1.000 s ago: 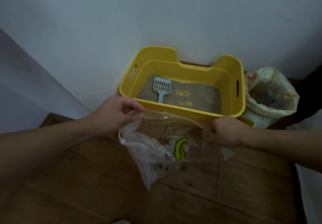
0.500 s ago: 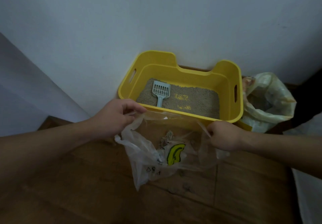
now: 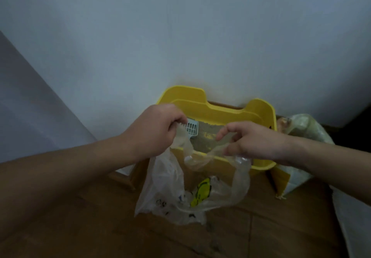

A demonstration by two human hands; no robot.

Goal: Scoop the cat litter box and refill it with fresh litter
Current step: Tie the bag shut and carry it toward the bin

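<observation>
bag (image 3: 170, 187) of clear plastic with a yellow print hangs mouth-up, rim pinched by left hand (image 3: 154, 131) and right hand (image 3: 255, 141), before a yellow box (image 3: 220, 111) lying lengthwise along the wall (image 3: 180, 37), grey litter (image 3: 206, 139) and a pale scoop (image 3: 192, 127) inside.

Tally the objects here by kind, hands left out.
Plastic bags: 2, the clear banana-print bag and the pale sack
Yellow plastic litter box: 1
Pale blue plastic scoop: 1
Total: 4
</observation>
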